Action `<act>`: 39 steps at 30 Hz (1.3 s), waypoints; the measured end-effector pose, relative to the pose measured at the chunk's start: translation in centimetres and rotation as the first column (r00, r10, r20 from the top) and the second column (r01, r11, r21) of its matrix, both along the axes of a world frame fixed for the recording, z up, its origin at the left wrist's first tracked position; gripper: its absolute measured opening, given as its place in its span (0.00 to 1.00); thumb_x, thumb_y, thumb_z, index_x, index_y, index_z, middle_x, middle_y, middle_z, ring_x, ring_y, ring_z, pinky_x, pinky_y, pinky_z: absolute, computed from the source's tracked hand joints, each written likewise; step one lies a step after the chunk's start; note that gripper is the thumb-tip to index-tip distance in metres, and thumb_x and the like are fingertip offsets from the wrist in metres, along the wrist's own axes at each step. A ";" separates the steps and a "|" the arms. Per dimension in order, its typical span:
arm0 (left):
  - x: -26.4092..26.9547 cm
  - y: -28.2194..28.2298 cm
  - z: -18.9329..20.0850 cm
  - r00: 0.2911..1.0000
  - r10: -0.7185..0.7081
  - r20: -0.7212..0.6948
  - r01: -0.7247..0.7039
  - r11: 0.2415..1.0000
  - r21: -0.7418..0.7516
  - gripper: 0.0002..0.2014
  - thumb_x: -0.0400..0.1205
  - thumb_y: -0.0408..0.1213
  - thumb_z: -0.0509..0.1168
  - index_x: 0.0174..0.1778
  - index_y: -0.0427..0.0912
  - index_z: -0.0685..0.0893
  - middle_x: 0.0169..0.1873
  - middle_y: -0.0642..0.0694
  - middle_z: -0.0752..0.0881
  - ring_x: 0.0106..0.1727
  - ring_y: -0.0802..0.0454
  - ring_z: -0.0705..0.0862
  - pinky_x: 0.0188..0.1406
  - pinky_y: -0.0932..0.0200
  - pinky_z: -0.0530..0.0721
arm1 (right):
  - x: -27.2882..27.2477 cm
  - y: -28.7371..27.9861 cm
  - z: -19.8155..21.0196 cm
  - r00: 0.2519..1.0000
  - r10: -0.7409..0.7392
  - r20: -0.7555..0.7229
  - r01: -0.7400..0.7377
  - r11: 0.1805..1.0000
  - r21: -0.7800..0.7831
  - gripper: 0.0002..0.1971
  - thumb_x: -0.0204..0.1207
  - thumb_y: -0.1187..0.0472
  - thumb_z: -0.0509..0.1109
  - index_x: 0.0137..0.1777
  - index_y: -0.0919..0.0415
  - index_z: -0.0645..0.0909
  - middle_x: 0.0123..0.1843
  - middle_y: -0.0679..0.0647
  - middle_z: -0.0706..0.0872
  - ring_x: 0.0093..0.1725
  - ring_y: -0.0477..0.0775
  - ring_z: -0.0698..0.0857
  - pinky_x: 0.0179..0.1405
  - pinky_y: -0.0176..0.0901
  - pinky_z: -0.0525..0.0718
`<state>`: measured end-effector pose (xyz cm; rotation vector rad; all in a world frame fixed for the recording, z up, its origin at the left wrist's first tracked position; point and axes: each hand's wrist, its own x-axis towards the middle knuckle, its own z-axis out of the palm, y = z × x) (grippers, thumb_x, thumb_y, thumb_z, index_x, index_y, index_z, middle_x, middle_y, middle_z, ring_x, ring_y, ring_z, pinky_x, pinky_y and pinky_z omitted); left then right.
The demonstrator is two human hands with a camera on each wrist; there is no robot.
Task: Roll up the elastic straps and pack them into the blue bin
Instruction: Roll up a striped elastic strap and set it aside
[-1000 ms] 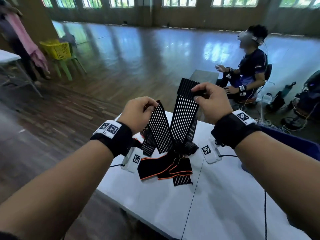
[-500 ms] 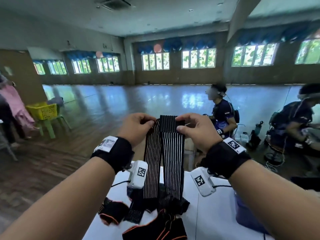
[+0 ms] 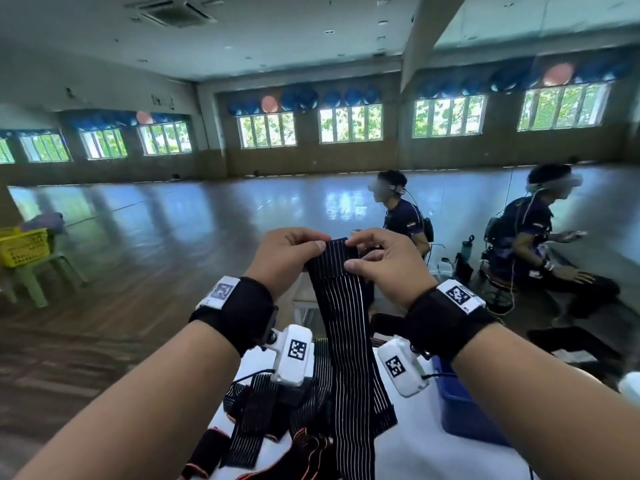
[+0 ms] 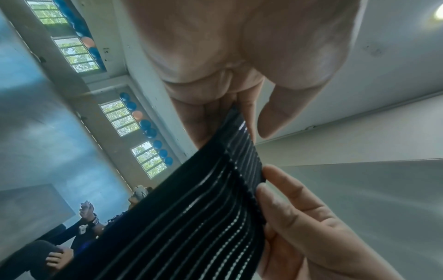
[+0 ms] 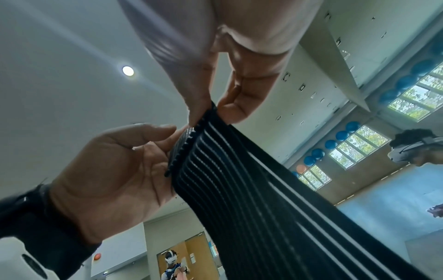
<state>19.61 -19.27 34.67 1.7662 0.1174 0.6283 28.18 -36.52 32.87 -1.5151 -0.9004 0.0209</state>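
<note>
Black elastic strap point(image 3: 343, 327) with white lines, held up above the white table point(image 3: 415, 455), hanging down to the strap pile point(image 3: 263, 420). Top edge pinched at one corner by left hand point(image 3: 285, 256), fingers curled; at the other by right hand point(image 3: 384, 263), thumb against fingers. Blue bin point(image 3: 460, 410) on the table, right of the pile, under the right wrist.

The right hand point(image 5: 230, 62) and left hand point(image 5: 115, 176) pinch the strap point(image 5: 263, 199) (black, white-striped) at its top edge.
</note>
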 end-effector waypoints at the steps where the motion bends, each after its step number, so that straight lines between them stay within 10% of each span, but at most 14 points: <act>1: 0.1 -0.3 0.0 1.000 -0.008 0.000 0.008 1.000 -0.001 0.06 0.72 0.36 0.71 0.40 0.47 0.93 0.40 0.39 0.92 0.41 0.47 0.88 0.49 0.47 0.87 | 0.1 -0.2 -0.1 1.000 -0.018 0.008 0.017 1.000 0.008 0.14 0.70 0.75 0.79 0.50 0.57 0.88 0.49 0.58 0.85 0.34 0.45 0.87 0.33 0.35 0.86; 6: 0.7 -1.3 -0.2 0.999 -0.036 0.019 0.036 0.999 0.022 0.06 0.73 0.32 0.72 0.38 0.47 0.93 0.38 0.41 0.92 0.41 0.47 0.88 0.51 0.45 0.87 | 0.3 -0.8 -0.6 0.994 -0.096 0.047 0.095 0.995 0.022 0.16 0.65 0.71 0.82 0.45 0.48 0.90 0.54 0.67 0.88 0.42 0.59 0.88 0.51 0.55 0.92; 14: 1.8 -1.9 -1.1 0.996 -0.076 0.044 0.073 0.994 0.077 0.11 0.81 0.21 0.68 0.44 0.42 0.90 0.34 0.51 0.91 0.38 0.54 0.88 0.43 0.57 0.87 | 0.0 -2.5 -0.8 0.982 -0.153 0.114 0.164 0.983 -0.087 0.17 0.67 0.66 0.84 0.54 0.51 0.89 0.46 0.51 0.84 0.36 0.37 0.80 0.46 0.34 0.86; 19: 2.3 -2.6 -1.3 0.994 -0.087 0.070 0.084 0.996 0.043 0.09 0.82 0.21 0.67 0.45 0.39 0.88 0.32 0.55 0.91 0.35 0.59 0.88 0.37 0.64 0.84 | -0.3 -3.4 -1.8 0.978 -0.163 0.129 0.181 0.973 -0.142 0.24 0.66 0.65 0.84 0.59 0.44 0.85 0.54 0.41 0.86 0.51 0.31 0.84 0.48 0.30 0.82; 26: 1.6 -3.2 -2.5 0.974 -0.177 0.142 0.193 0.975 -0.113 0.06 0.83 0.29 0.71 0.51 0.45 0.85 0.40 0.44 0.90 0.40 0.48 0.88 0.43 0.51 0.88 | -1.0 -3.4 -2.6 0.960 -0.264 0.094 0.265 0.964 -0.006 0.19 0.68 0.69 0.82 0.58 0.53 0.87 0.40 0.35 0.88 0.41 0.32 0.86 0.43 0.27 0.83; 32: 1.2 -3.4 -6.0 0.962 -0.224 0.156 0.215 0.974 0.069 0.13 0.74 0.34 0.73 0.53 0.52 0.86 0.50 0.48 0.89 0.52 0.49 0.87 0.59 0.40 0.88 | -1.1 -3.3 -3.7 0.951 -0.300 0.067 0.300 0.954 0.010 0.19 0.68 0.67 0.83 0.55 0.47 0.87 0.43 0.42 0.88 0.41 0.35 0.85 0.46 0.34 0.84; 39: 2.4 -4.7 -6.5 0.972 -0.176 0.153 0.188 0.980 -0.065 0.16 0.73 0.33 0.71 0.51 0.59 0.88 0.54 0.43 0.90 0.59 0.41 0.88 0.64 0.36 0.86 | -1.1 -2.5 -4.9 0.940 -0.340 0.000 0.340 0.939 0.050 0.20 0.70 0.69 0.80 0.54 0.45 0.83 0.49 0.49 0.90 0.49 0.49 0.89 0.53 0.49 0.90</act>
